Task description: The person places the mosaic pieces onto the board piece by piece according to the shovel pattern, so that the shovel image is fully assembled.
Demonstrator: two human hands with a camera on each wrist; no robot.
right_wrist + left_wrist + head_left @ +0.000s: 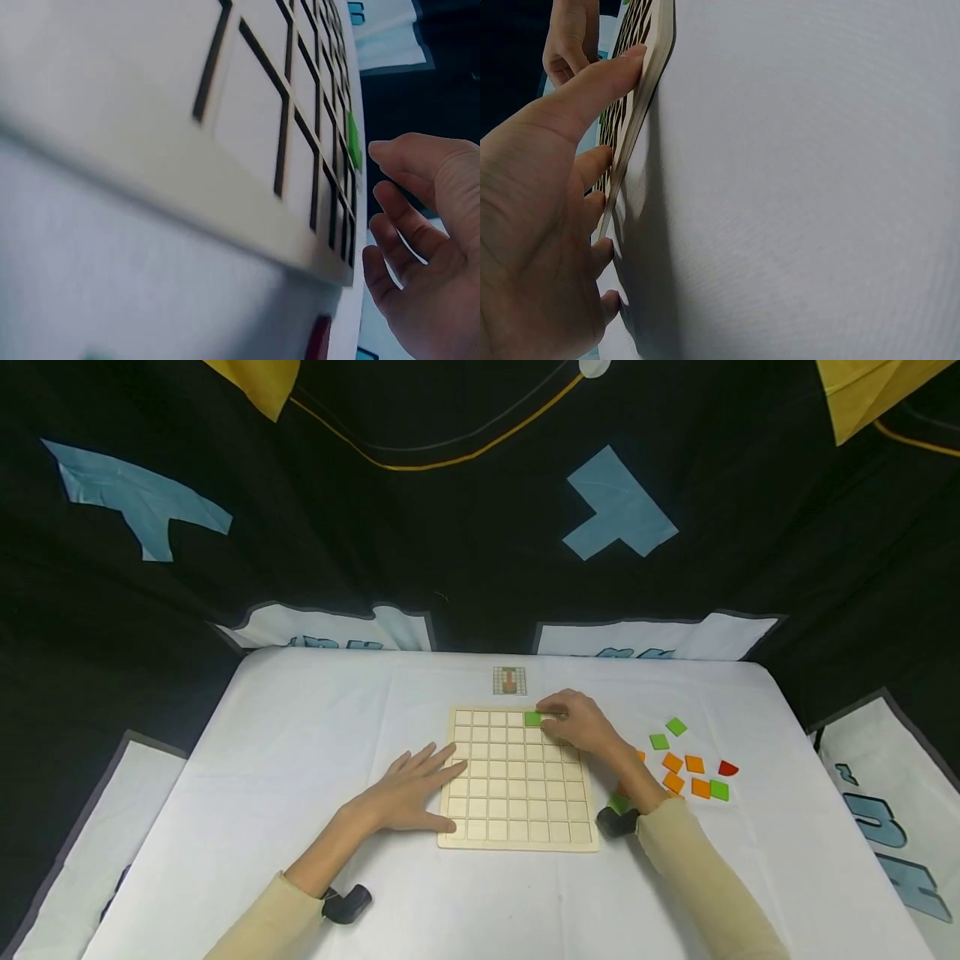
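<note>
A pale wooden grid board (517, 769) lies flat in front of me. One green square tile (532, 719) sits in its far row, right of the middle. My right hand (581, 722) hovers over the board's far right corner, fingertips beside that tile. In the right wrist view its fingers are loosely bent, and a small gap separates them from the green tile (354, 141). My left hand (408, 791) lies spread at the board's left edge, with fingertips and thumb on the rim; the left wrist view shows the thumb (619, 71) touching the edge.
Right of the board lie loose orange tiles (694, 764), green tiles (659, 742) and a red rounded piece (727, 768); my right forearm partly covers some. A small pattern card (509, 681) lies beyond the board. The white-covered table (315, 718) meets a black curtain (480, 543) behind.
</note>
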